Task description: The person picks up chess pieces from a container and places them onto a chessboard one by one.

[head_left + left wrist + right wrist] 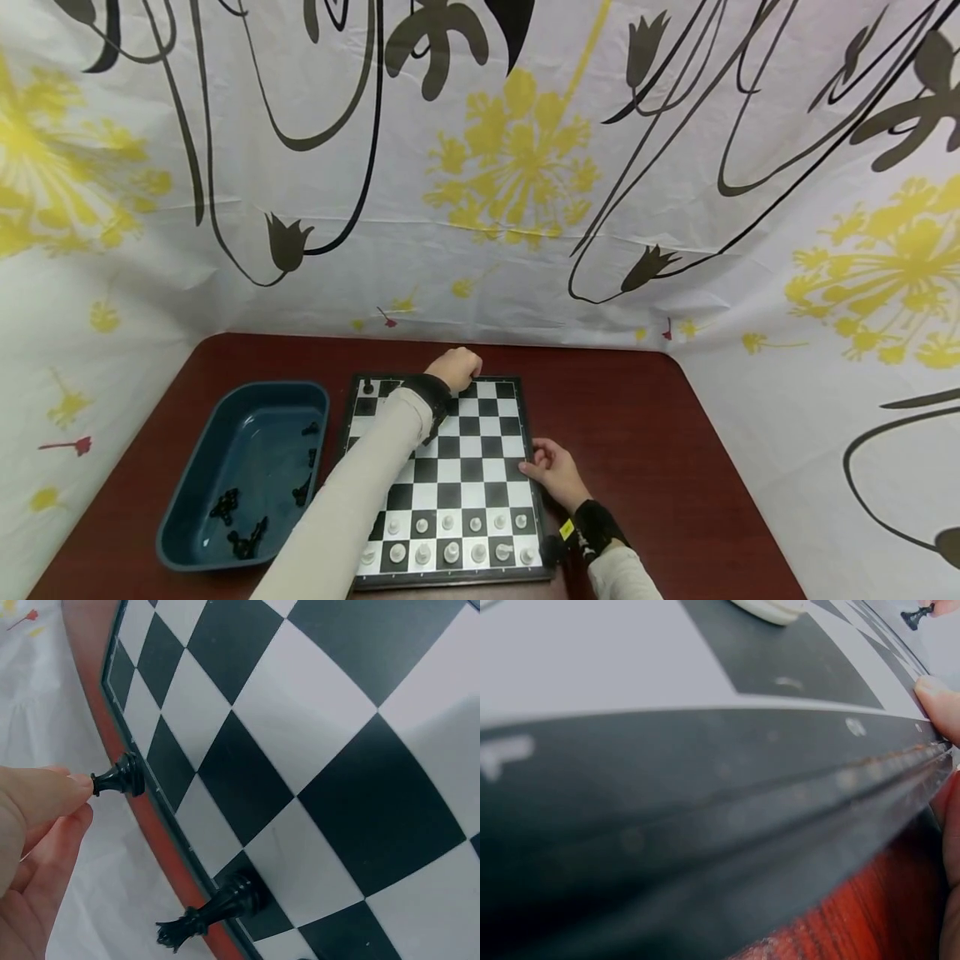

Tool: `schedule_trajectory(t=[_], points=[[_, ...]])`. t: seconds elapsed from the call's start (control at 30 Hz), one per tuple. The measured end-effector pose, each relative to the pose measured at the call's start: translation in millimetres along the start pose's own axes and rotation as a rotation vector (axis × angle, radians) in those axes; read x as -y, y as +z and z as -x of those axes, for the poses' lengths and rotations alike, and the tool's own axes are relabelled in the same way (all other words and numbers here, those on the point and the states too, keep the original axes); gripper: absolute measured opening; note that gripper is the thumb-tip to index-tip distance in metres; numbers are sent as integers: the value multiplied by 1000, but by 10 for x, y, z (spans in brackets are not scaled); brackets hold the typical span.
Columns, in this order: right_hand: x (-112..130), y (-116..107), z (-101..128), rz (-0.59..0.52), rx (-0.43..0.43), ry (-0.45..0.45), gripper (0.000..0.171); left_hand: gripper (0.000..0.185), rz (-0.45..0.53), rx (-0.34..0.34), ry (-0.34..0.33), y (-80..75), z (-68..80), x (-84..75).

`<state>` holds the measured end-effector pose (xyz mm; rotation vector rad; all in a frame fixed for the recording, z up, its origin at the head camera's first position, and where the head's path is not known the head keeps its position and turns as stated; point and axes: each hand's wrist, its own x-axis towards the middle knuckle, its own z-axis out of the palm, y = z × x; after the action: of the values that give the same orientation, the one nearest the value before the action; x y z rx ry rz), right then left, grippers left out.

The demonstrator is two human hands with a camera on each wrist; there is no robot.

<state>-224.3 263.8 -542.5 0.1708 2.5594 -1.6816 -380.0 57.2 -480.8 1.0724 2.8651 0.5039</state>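
My left hand (455, 367) pinches a black chess piece (120, 776) between thumb and fingertips near the far edge of the chessboard (471, 447). Its top is hidden by the fingers, so I cannot tell which piece; its base is free of the squares. Close by, a black queen (217, 906) with a notched crown stands on an edge square. At the board's right side my right hand (557, 473) grips the rim, its thumb (939, 705) on top and fingers lower against the side.
White pawns (447, 522) and larger white pieces (452, 552) fill the two near rows. A black piece (367, 387) stands at the far left corner. Left of the board, a blue tray (168, 525) holds several black pieces (225, 506). Patterned cloth (480, 283) hangs behind the table (660, 467).
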Motion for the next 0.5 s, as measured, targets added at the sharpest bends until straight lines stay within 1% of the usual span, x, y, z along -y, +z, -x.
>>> schedule_trajectory(t=[0.1,0.3,0.5], points=[[-36,3,-11,-7,1,5,42,15,0,-11,-18,35,18,-5],[-275,28,-121,15,-26,9,43,15,18,23,-57,62,48,-21],[-321,33,-142,32,-44,-16,43,8,35,38,-67,56,18,-41]])
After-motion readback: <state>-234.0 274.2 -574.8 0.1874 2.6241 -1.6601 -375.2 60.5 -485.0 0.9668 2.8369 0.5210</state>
